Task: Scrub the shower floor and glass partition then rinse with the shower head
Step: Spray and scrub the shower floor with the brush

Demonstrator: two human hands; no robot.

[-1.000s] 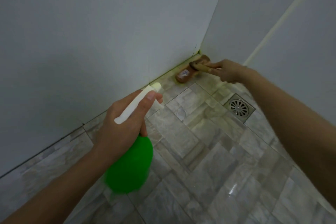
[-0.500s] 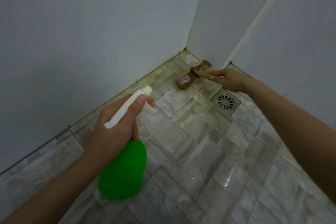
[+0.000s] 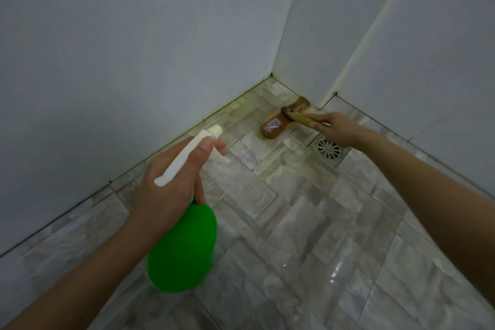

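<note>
Shower floor point(image 3: 308, 222) of grey stone-pattern tile fills the lower view, glossy and wet toward the bottom right, with yellowish residue along the seam under the wall point(image 3: 134, 61) and in the far corner. The brush point(image 3: 276, 126) sits bristles down on the tiles near that corner and near the round drain point(image 3: 329, 148). The right hand point(image 3: 337, 128) has its grip wrapped round the end of the wooden handle. The left hand point(image 3: 171, 190) has its grip clenched on the neck and white sprayer of the green spray bottle point(image 3: 182, 249), with the nozzle point(image 3: 215, 130) aimed toward the wall seam. Judging the risks from here, the wet gloss means poor footing for someone leaning forward with both arms out. A hard stroke into the corner could knock the brush head against the wall base. Loosened grime swept the wrong way would go straight into the drain grille, and spray fired this close to the wall could bounce back at the face. Bristles are almost wholly hidden under the brush back, so their contact with the tile is inferred, and the label on the back is too blurred to read. A pale strip point(image 3: 375, 21) runs up the right side; the panel beyond it may be the glass partition, though it looks as opaque as the wall. No shower head is in view, the bottle's fill level cannot be seen through the green plastic, and both arms are cut off at the frame edge.
</note>
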